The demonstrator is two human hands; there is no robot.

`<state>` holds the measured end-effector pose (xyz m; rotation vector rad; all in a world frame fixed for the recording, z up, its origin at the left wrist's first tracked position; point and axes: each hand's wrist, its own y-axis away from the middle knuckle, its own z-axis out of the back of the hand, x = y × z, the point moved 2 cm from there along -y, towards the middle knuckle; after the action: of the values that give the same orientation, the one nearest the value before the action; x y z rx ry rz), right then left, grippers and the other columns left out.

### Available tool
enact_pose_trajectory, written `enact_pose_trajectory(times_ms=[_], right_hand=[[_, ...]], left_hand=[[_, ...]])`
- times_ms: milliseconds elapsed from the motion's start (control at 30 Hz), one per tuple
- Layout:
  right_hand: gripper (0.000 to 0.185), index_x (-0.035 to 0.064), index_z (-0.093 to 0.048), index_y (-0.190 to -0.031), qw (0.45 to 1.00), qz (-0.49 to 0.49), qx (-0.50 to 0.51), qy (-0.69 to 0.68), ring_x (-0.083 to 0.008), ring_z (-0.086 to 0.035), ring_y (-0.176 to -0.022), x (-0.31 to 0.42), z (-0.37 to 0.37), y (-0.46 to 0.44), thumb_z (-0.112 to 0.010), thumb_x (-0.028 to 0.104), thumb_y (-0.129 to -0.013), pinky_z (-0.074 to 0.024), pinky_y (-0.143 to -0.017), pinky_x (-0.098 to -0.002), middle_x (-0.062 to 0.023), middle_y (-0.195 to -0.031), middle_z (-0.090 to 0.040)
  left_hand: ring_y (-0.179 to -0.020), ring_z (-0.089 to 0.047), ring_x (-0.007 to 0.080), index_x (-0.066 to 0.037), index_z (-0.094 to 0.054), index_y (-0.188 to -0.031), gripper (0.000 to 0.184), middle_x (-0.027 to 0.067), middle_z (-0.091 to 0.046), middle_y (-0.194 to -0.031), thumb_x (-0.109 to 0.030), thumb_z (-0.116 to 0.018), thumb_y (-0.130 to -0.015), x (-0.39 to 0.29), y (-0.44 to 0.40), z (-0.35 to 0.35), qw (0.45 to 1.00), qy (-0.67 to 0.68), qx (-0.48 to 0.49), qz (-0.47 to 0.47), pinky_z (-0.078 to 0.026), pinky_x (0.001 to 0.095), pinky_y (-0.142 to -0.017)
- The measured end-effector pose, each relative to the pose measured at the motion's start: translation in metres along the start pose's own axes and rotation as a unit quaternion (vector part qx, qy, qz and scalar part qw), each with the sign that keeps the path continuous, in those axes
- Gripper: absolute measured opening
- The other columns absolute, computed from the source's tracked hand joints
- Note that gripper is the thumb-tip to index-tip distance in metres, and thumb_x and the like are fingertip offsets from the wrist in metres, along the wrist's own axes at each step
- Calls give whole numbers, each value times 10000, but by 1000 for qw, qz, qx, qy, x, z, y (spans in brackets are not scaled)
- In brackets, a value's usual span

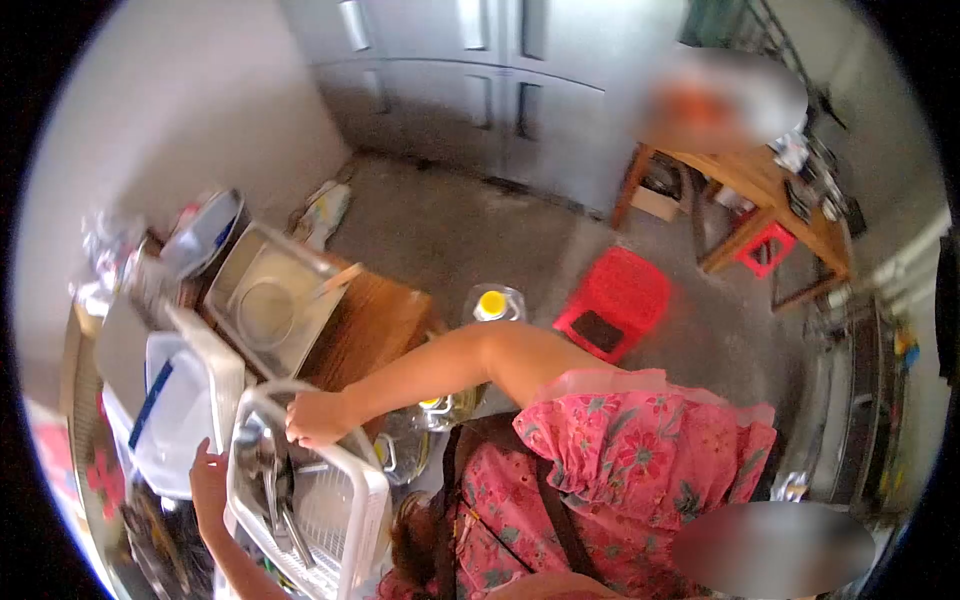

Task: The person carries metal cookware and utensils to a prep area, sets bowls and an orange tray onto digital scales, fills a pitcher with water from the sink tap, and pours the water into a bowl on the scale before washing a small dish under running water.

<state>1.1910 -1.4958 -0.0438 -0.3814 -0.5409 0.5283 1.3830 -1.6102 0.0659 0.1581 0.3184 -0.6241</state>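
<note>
A white plastic basket (365, 485) with metal utensils (275, 490) inside stands at the lower left. My right hand (318, 418) is above its upper rim, fingers curled closed; what they grip is hidden. Left of the basket, my left hand (209, 485) has its fingers apart and holds nothing visible. It is between the basket and a clear plastic container (185, 430) with a blue strip.
A metal tray (270, 300) rests beside a wooden surface (375, 320). Yellow-capped bottles (492, 305) stand near my right arm. A red stool (620, 295) is on the floor (440, 220), with a wooden table (740, 170) at the upper right.
</note>
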Motion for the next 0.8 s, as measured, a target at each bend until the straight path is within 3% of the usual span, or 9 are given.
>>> enact_pose_trajectory(times_ms=[100, 200, 267, 400, 433, 467, 633, 733, 800], right_hand=[[127, 91, -604, -741, 994, 2, -108, 18, -240, -537, -741, 11, 67, 68, -514, 144, -669, -406, -666, -376, -58, -731, -580], [119, 55, -534, -596, 973, -60, -224, 16, -269, -535, -688, -5, 109, 169, -506, 154, -655, -405, -614, -398, -92, -643, -539], [93, 56, -537, -621, 976, -179, -102, 71, -278, -515, -667, -15, 134, 261, -517, 123, -682, -401, -579, -360, -91, -666, -532], [127, 44, -541, -636, 923, -346, -160, 63, -311, -514, -659, -11, 139, 494, -500, 149, -694, -406, -598, -392, -139, -667, -519], [157, 44, -559, -668, 875, -455, -28, 165, -312, -523, -713, -11, 127, 556, -493, 183, -702, -413, -633, -400, -143, -697, -526], [174, 45, -571, -705, 783, -619, -56, 19, -306, -524, -775, 30, 157, 603, -500, 204, -694, -414, -663, -407, -143, -763, -543], [149, 64, -589, -774, 517, -828, -217, 2, -285, -538, -714, 136, 117, 867, -546, 176, -687, -430, -604, -375, -128, -812, -563], [145, 67, -594, -765, 481, -827, -283, 65, -251, -550, -634, 216, 123, 910, -561, 180, -682, -428, -559, -341, -112, -728, -583], [148, 73, -599, -756, 365, -877, -313, 16, -239, -549, -611, 248, 103, 929, -574, 193, -674, -426, -560, -328, -104, -686, -587]], left_hand=[[-673, -537, 204, -42, -415, -1175, 416, 93, -559, -768, -133, -512, -781, -104, -22, 0, 987, -40, -15, -154, -425, 315, -627], [-692, -539, 212, -62, -417, -1178, 421, 101, -561, -784, -139, -516, -776, -224, -31, -18, 960, -17, -6, -279, -427, 311, -626], [-689, -538, 212, -80, -416, -1182, 434, 102, -556, -788, -135, -530, -766, -295, -33, -48, 947, 1, 16, -322, -429, 307, -634], [-682, -544, 215, -99, -431, -1167, 449, 97, -561, -779, -148, -569, -743, -462, 6, -118, 903, -10, 67, -425, -430, 306, -631], [-680, -546, 218, -107, -439, -1158, 448, 89, -565, -775, -150, -580, -735, -499, 19, -137, 885, -27, 69, -460, -431, 308, -628], [-678, -549, 220, -114, -447, -1149, 448, 82, -569, -771, -152, -591, -727, -534, 31, -158, 864, -45, 70, -496, -432, 311, -626], [-717, -576, 215, -108, -457, -1126, 410, 72, -601, -810, -152, -576, -736, -654, 71, -302, 786, 47, 295, -541, -448, 306, -635], [-744, -589, 214, -83, -486, -1077, 339, 86, -606, -822, -165, -559, -756, -691, 112, -392, 728, 92, 449, -509, -446, 310, -636], [-745, -580, 205, -54, -503, -1028, 312, 107, -600, -836, -204, -565, -762, -713, 149, -437, 709, 6, 486, -511, -443, 304, -641]])
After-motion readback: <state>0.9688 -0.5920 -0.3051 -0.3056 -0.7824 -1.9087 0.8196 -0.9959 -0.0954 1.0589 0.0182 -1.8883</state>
